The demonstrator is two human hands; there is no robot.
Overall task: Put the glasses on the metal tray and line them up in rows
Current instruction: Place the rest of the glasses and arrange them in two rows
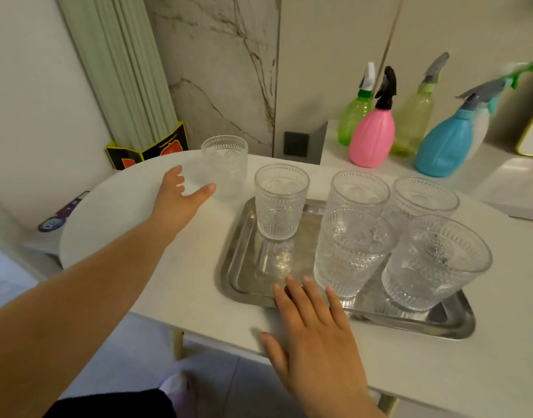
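A metal tray (244, 267) lies on the white table. Several clear embossed glasses stand on it: one at the back left (280, 202), two in the middle (351, 251), two at the right (434, 262). One more glass (226, 165) stands on the table behind the tray's left corner. My left hand (180, 197) is open beside this glass, thumb near its base, fingers spread, not closed on it. My right hand (316, 336) lies flat and open on the table, fingertips over the tray's front rim.
Several coloured spray bottles (372, 134) stand on a shelf behind the table at the right. A white box (518, 191) lies at the far right. A black and yellow box (150, 149) with green rods leans at the back left. The table's front edge runs under my right hand.
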